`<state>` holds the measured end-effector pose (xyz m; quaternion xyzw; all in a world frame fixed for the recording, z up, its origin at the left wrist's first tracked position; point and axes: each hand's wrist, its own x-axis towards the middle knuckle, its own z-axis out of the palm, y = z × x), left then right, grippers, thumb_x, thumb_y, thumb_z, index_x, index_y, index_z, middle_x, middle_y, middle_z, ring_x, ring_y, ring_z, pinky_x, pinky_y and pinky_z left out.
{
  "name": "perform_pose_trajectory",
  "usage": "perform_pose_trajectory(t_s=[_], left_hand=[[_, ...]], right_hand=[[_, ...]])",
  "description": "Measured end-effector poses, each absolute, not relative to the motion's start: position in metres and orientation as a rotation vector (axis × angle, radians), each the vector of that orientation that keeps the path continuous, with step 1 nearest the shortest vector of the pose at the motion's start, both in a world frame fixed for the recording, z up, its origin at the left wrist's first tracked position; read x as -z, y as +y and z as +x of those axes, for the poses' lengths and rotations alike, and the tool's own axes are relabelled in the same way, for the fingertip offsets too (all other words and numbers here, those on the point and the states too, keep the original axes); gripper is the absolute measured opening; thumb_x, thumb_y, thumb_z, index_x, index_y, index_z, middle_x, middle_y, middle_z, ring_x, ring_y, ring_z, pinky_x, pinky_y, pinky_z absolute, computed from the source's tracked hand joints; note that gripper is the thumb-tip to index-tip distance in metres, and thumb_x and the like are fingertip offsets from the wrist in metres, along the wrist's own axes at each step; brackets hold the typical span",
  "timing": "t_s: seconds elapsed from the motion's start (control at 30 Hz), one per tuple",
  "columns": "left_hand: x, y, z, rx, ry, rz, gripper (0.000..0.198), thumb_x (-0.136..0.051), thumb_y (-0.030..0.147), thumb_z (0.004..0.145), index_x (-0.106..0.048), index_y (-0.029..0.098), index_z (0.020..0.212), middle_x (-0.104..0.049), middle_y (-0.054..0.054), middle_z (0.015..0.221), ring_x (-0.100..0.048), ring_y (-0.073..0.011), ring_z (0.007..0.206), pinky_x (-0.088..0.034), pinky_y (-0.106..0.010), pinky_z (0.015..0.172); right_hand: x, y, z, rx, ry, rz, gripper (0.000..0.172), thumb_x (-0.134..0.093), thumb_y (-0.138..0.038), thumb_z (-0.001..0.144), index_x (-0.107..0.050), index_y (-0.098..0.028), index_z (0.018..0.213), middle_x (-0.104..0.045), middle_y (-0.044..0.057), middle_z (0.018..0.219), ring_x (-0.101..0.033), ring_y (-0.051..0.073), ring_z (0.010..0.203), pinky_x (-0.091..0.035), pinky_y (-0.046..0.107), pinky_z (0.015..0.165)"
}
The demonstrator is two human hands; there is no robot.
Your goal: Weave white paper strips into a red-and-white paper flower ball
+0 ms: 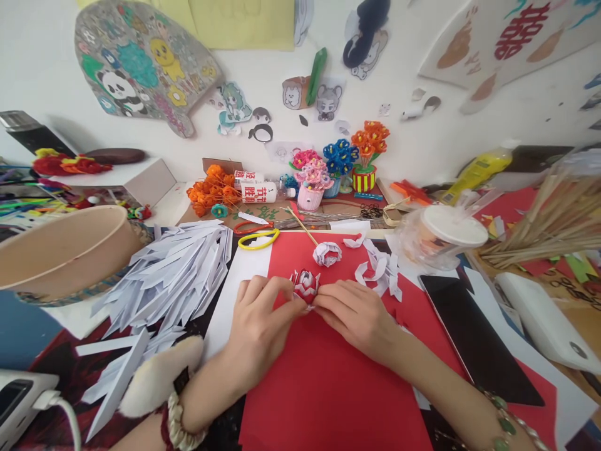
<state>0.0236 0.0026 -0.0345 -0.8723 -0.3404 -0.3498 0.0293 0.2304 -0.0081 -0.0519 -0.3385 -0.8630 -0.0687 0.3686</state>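
My left hand (260, 326) and my right hand (354, 313) meet over a red paper sheet (328, 388). Between their fingertips both pinch a small folded red-and-white paper flower (305, 285). Just beyond it lies a white paper rose on a thin wooden stick (327, 252). Curled white paper strips (380, 269) lie to the right of the rose. A large heap of folded white paper strips (164, 275) spreads out left of my left hand.
Yellow-handled scissors (258, 239) and a glue bottle (258, 191) lie behind the red sheet. Paper flower pots (312, 181) stand at the wall. A round tan box (61, 250) is at left, a dark tablet (474, 338) and bundled wooden sticks (549, 219) at right.
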Motion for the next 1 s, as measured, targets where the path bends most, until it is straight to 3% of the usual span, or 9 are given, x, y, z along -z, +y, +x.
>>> perform_pose_trajectory(t_s=[0.13,0.27,0.5,0.63,0.8,1.0], left_hand=[[0.024,0.006,0.027,1.182,-1.153,-2.661,0.018,-0.06,0.014,0.094,-0.07,0.024,0.083,-0.066,-0.002,0.09,-0.048,-0.0189,0.08,-0.033,-0.035,0.071],[0.006,0.011,0.029,1.214,-1.307,-2.802,0.015,-0.062,0.015,0.092,-0.069,0.023,0.081,-0.064,-0.004,0.099,-0.051,-0.0218,0.09,-0.038,-0.037,0.077],[-0.008,0.018,0.033,1.191,-1.504,-3.205,0.012,-0.061,0.014,0.091,-0.065,0.02,0.081,-0.066,-0.004,0.104,-0.059,-0.0218,0.101,-0.048,-0.04,0.09],[-0.006,0.02,0.034,1.263,-1.554,-3.264,0.011,-0.062,0.022,0.092,-0.066,0.02,0.082,-0.068,-0.005,0.103,-0.062,-0.0218,0.099,-0.048,-0.042,0.092],[-0.006,0.019,0.033,1.2,-1.609,-3.167,0.005,-0.074,0.021,0.083,-0.07,0.022,0.081,-0.067,-0.006,0.11,-0.06,-0.0268,0.105,-0.045,-0.05,0.094],[0.005,0.017,0.036,1.161,-1.631,-3.093,0.012,-0.064,0.013,0.087,-0.067,0.021,0.078,-0.068,-0.005,0.107,-0.059,-0.0246,0.1,-0.047,-0.044,0.087]], right_hand=[[0.042,-0.008,0.227,-0.139,-2.075,-0.955,0.02,-0.048,-0.02,0.103,-0.064,-0.017,0.092,-0.07,0.007,0.088,-0.063,0.019,0.077,-0.049,0.033,0.07],[0.026,-0.009,0.224,-0.568,-1.893,-0.98,0.017,-0.052,-0.026,0.101,-0.06,-0.02,0.088,-0.061,0.004,0.087,-0.06,0.018,0.083,-0.049,0.032,0.075],[0.014,-0.009,0.226,-1.123,-1.707,-1.006,0.03,-0.053,-0.045,0.098,-0.06,-0.019,0.084,-0.052,0.004,0.085,-0.051,0.018,0.075,-0.045,0.031,0.065],[0.016,-0.009,0.228,-1.098,-1.678,-1.033,0.027,-0.053,-0.041,0.098,-0.06,-0.019,0.084,-0.053,0.003,0.084,-0.052,0.017,0.074,-0.046,0.03,0.064],[0.02,-0.011,0.227,-0.965,-1.684,-1.07,0.017,-0.056,-0.027,0.096,-0.059,-0.019,0.082,-0.055,0.003,0.085,-0.054,0.017,0.075,-0.048,0.03,0.067],[0.027,-0.012,0.222,-0.826,-1.717,-1.104,0.015,-0.056,-0.021,0.095,-0.059,-0.019,0.08,-0.057,0.003,0.083,-0.057,0.017,0.076,-0.05,0.031,0.068]])
